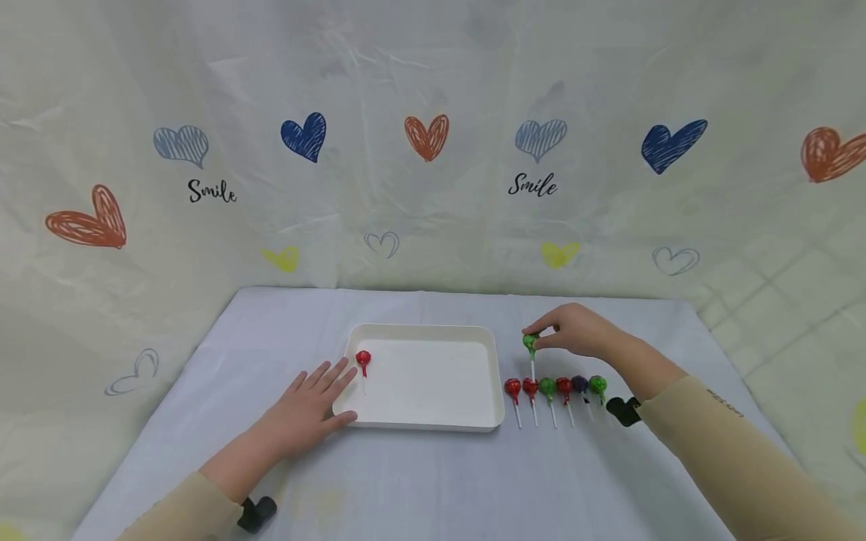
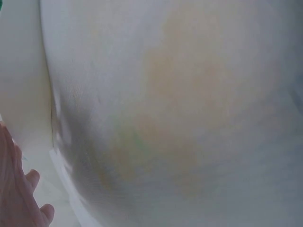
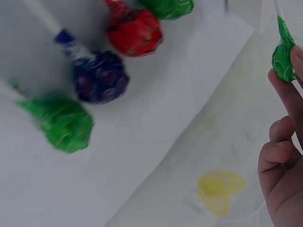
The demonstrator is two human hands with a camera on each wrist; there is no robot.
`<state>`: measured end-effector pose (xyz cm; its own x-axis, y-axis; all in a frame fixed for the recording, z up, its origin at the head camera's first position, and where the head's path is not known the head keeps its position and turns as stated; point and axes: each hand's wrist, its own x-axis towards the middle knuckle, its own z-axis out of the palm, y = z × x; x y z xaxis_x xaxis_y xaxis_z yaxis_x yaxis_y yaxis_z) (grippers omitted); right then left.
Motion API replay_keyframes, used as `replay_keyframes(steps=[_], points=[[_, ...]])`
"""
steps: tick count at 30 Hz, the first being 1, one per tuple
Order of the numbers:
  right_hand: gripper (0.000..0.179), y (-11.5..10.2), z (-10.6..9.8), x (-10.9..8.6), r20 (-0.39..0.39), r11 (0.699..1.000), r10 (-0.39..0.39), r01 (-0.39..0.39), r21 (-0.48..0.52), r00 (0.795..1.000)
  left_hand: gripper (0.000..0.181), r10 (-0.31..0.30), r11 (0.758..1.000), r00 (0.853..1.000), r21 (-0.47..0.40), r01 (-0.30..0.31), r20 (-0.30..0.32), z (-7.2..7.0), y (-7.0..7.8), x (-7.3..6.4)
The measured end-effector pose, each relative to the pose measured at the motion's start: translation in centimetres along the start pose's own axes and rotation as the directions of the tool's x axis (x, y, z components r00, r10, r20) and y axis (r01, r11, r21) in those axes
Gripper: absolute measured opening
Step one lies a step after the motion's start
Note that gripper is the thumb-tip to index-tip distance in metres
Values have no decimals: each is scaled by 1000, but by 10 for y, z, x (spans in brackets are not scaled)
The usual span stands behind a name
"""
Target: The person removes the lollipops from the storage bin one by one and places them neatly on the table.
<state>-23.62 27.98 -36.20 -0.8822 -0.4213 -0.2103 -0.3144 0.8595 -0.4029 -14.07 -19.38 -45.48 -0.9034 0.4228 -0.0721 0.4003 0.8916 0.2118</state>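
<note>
A green-wrapped lollipop (image 1: 530, 343) hangs stick-down from my right hand (image 1: 575, 330), its head pinched between thumb and fingers; the same green lollipop (image 3: 284, 61) shows at the right of the right wrist view. Below it lies a row of several lollipops, among them a red one (image 1: 513, 388), a purple one (image 1: 579, 384) and a green one (image 1: 598, 385) at the right end. My left hand (image 1: 307, 413) lies with fingers spread at the left edge of a white tray (image 1: 433, 425). Inside that tray, near its left side, is one red lollipop (image 1: 363, 358).
The tray and the row stand on a table with a white cloth (image 1: 406, 481). Behind rises a pale curtain (image 1: 473, 68) printed with hearts and "Smile". Black straps with dark pieces (image 1: 257, 515) sit at both wrists.
</note>
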Motion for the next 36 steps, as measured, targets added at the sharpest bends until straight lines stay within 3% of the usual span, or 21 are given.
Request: replay_keyframes(steps=[11,16,26,36], points=[[33,66,-6,-63,14,997,83,-83,-11,996,81,7,1000,1000,4,-7,-10,0,1,0],[33,86,-10,-82,25,994,104,-104,-15,994,81,12,1000,1000,4,-12,-2,-1,2,0],[28,110,2,-82,94,986,156,-161,46,983,84,1,1000,1000,10,-1,7,-1,0,1],[25,120,19,-74,107,986,133,-142,86,985,82,-3,1000,1000,4,3,6,-1,0,0]])
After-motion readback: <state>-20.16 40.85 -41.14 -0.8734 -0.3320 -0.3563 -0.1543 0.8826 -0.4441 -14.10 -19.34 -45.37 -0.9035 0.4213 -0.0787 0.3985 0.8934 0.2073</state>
